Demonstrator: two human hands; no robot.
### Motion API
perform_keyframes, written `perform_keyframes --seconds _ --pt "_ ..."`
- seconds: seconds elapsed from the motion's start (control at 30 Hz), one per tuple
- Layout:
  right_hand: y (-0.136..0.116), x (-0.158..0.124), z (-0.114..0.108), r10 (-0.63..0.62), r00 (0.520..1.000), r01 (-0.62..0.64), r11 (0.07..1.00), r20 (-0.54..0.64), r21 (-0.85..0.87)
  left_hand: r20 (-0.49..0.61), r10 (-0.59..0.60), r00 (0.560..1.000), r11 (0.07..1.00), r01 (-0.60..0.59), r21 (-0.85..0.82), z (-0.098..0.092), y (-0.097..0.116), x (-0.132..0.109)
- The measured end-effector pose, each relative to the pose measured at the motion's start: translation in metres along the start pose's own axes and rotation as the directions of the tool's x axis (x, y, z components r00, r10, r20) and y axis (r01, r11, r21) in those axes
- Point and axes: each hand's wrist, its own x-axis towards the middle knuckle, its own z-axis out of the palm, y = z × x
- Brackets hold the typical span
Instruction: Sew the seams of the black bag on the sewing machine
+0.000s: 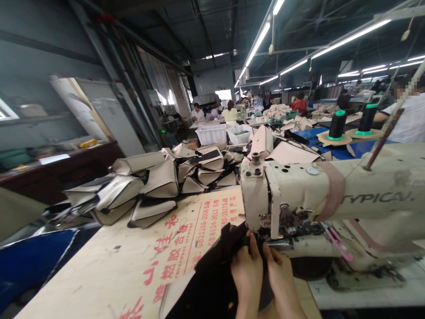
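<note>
Both my hands rest on a black fabric piece (212, 274) at the head of a cream sewing machine (332, 195). My left hand (247, 270) pinches the fabric just below the needle area, fingers curled together. Beside it, touching, my right hand (282, 277) also grips the fabric edge under the presser foot (268, 237). The black piece lies over a beige panel and spreads toward the lower left across the wooden table (109, 261) with red printed characters.
A heap of beige and black sewn pieces (159, 181) lies at the table's far edge. Two black thread cones (337, 126) stand behind the machine. White crates (212, 133) and several seated workers are farther back; a person in white sits at the right.
</note>
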Motion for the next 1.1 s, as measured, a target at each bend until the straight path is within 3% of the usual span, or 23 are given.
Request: perform_keyframes --seconds 0.17,0.57,0.8,1.0,1.1 --pt "0.003 0.000 0.000 0.010 1.000 -0.010 1.000 0.009 0.005 0.028 -0.066 0.997 0.995 0.068 -0.068 -0.001 0.002 0.001" --pt "0.000 -0.001 0.002 0.003 1.000 -0.003 1.000 -0.022 -0.018 0.016 -0.038 0.999 0.998 0.039 -0.047 0.004 -0.004 -0.001" --pt "0.010 0.007 -0.004 -0.013 1.000 0.013 0.994 0.000 -0.106 0.036 0.026 0.999 1.000 -0.025 -0.017 0.000 -0.002 0.002" --pt "0.014 0.010 -0.004 -0.081 0.997 0.080 0.973 0.009 -0.217 0.052 -0.021 0.998 0.998 0.024 -0.053 0.002 -0.003 0.003" --pt "0.011 0.008 -0.011 -0.108 0.991 0.125 0.952 0.077 -0.279 0.050 -0.041 0.998 0.996 0.044 -0.078 0.001 -0.003 0.002"
